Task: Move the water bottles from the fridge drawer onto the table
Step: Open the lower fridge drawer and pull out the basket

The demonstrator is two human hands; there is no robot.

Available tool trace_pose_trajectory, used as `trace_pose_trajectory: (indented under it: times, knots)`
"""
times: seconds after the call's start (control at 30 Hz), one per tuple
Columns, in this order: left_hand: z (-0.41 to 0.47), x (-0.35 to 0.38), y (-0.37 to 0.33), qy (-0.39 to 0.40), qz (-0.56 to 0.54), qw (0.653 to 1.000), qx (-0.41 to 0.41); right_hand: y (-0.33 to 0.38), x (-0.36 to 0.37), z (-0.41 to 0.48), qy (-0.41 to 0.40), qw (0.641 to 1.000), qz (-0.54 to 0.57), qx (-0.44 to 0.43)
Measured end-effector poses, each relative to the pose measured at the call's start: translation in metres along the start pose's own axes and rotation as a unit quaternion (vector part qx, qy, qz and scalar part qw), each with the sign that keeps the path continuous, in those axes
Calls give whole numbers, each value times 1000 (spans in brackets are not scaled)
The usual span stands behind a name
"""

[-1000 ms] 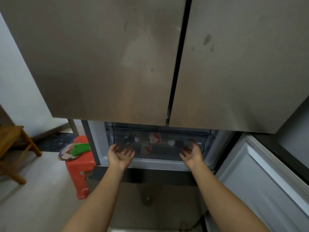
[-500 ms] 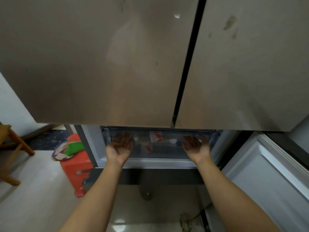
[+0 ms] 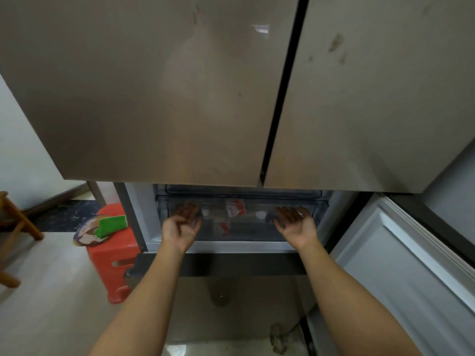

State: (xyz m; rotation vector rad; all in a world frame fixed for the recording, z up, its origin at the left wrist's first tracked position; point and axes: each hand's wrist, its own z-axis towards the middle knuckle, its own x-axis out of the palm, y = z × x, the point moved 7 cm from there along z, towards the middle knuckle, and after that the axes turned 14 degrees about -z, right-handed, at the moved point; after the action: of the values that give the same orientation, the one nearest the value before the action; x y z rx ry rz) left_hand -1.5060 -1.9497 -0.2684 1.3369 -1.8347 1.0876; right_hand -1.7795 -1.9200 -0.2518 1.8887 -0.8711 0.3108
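At the far left, part of a wooden chair (image 3: pixel 15 224) stands on the pale floor (image 3: pixel 51 309). Next to it, close to the fridge, is a red plastic stool (image 3: pixel 113 260). A round flat thing with a picture on it (image 3: pixel 86 232) lies on the stool, and a green object (image 3: pixel 113 223) lies on top of that.

The two upper fridge doors (image 3: pixel 154 98) are closed and fill the top of the view. Below them the lower compartment is open and shows a clear fridge drawer (image 3: pixel 257 231).

The left hand (image 3: pixel 181 229) is in front of the left end of the drawer. Its palm is turned up and its fingers are spread and nearly straight, with the tips at the upper edge of the drawer front. I cannot tell if they touch it.

The water bottles (image 3: pixel 235 208) lie inside the drawer and show through its clear front as red and white labels and white caps. How many there are I cannot tell. They lie between the two hands and behind the drawer wall, and neither hand touches them.

The right hand (image 3: pixel 295 224) is in front of the right end of the drawer, also palm up with fingers spread and holding nothing. Farther right, the lower fridge door (image 3: pixel 411 273) stands open with its pale inner side showing.
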Motion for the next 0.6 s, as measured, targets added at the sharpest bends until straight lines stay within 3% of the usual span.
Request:
trace_pose_trajectory:
  times: [0.6]
  knots:
    - [-57, -36, 11, 13, 35, 999, 23, -21, -37, -48, 8, 999, -44, -10]
